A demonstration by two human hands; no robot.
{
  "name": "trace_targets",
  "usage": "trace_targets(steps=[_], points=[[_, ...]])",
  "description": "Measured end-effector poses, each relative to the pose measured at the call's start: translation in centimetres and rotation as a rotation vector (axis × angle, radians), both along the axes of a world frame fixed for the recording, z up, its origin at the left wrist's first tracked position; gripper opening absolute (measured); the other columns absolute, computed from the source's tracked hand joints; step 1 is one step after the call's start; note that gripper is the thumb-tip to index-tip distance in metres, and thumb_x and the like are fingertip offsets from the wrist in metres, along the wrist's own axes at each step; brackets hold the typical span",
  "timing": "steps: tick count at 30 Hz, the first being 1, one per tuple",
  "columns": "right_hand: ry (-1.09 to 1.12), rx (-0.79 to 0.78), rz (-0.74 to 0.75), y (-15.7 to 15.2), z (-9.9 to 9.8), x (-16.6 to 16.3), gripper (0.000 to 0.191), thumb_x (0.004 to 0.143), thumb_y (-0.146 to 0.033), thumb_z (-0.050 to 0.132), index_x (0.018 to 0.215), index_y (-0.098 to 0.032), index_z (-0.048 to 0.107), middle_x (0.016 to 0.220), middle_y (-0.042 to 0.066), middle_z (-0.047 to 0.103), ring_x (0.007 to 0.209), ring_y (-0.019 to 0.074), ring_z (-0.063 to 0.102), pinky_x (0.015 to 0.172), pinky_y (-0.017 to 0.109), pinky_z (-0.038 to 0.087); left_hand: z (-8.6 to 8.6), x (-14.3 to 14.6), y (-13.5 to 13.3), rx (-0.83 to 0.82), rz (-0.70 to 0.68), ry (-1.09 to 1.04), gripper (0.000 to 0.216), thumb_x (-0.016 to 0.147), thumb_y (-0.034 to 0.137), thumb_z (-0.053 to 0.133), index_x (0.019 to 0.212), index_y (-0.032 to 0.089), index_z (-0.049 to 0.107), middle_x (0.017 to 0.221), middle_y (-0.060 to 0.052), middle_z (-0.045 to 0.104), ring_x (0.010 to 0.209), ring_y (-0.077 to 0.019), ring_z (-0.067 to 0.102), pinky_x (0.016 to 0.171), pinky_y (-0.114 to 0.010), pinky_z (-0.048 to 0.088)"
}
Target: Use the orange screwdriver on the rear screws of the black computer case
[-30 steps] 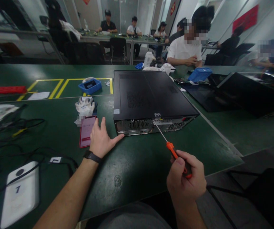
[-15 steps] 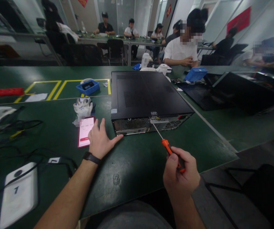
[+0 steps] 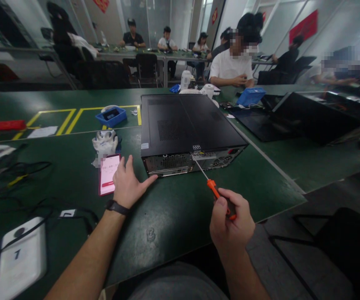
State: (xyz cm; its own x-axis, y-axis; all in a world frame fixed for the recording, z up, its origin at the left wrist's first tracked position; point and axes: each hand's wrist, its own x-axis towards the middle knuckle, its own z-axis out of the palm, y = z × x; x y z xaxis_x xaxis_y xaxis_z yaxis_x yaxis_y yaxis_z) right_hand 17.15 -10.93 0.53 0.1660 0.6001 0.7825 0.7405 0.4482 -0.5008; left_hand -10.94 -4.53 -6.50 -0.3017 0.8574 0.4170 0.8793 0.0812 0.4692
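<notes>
A black computer case [image 3: 195, 121] lies flat on the green table, its rear panel with vents facing me. My right hand [image 3: 232, 216] is wrapped round the orange and dark handle of a screwdriver [image 3: 211, 185]. The thin shaft points up and away, and its tip meets the upper edge of the rear panel near the middle. My left hand [image 3: 129, 181] lies spread on the table, with the thumb at the case's lower left corner. Beside its fingers is a phone [image 3: 108, 177] with a lit screen. White work gloves [image 3: 105, 142] lie just behind the phone.
A blue tray [image 3: 112, 116] holds a dark item at the back left. Black cables [image 3: 39, 204] and a white power bank [image 3: 21, 258] occupy the left. Another opened black case [image 3: 320, 116] stands at right. A person in a white shirt [image 3: 232, 66] sits across the table.
The whole view has shifted slightly, so things appear a little further left. The screwdriver stays at the rear panel in my right hand; my left hand keeps its place by the corner.
</notes>
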Motion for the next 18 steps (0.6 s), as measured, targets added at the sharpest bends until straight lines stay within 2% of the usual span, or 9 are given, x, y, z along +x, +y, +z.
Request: trace_targets(steps=[5,10,14,18], points=[[-0.006,0.004,0.018,0.0,-0.1,0.1,0.015,0.096,-0.022,0.06,0.109,-0.02,0.067,0.093,0.002,0.074,0.075,0.0117,0.071,0.067,0.022,0.056,1.5,0.8,-0.2,0.237,-0.079,0.002,0.119,0.076,0.08,0.072,0.163,0.013,0.028,0.163,-0.031,0.038,0.154,-0.0473,0.036,0.12,-0.067,0.036],[-0.002,-0.005,0.027,0.0,-0.3,0.2,0.016,0.096,-0.021,0.06,0.111,-0.021,0.066,0.093,0.002,0.074,0.074,0.0126,0.071,0.066,0.024,0.055,4.3,2.1,-0.5,0.423,-0.14,0.072,0.12,0.076,0.068,0.082,0.166,0.017,0.021,0.166,-0.029,0.034,0.157,-0.0448,0.031,0.124,-0.064,0.032],[-0.03,0.0,0.043,0.0,-0.1,0.3,0.019,0.094,-0.024,0.061,0.112,-0.02,0.065,0.093,0.003,0.073,0.076,0.0144,0.071,0.068,0.026,0.057,6.6,3.8,-0.1,0.444,-0.191,0.08,0.106,0.08,0.061,0.082,0.164,0.024,0.029,0.168,-0.022,0.035,0.156,-0.043,0.034,0.124,-0.064,0.031],[-0.062,0.01,0.047,0.1,0.3,0.2,0.021,0.091,-0.021,0.06,0.112,-0.02,0.063,0.093,0.003,0.072,0.079,0.0153,0.072,0.07,0.027,0.058,7.8,5.8,1.1,0.419,-0.279,0.098,0.076,0.088,0.052,0.076,0.153,0.025,0.048,0.161,-0.017,0.048,0.153,-0.0385,0.042,0.125,-0.06,0.032]])
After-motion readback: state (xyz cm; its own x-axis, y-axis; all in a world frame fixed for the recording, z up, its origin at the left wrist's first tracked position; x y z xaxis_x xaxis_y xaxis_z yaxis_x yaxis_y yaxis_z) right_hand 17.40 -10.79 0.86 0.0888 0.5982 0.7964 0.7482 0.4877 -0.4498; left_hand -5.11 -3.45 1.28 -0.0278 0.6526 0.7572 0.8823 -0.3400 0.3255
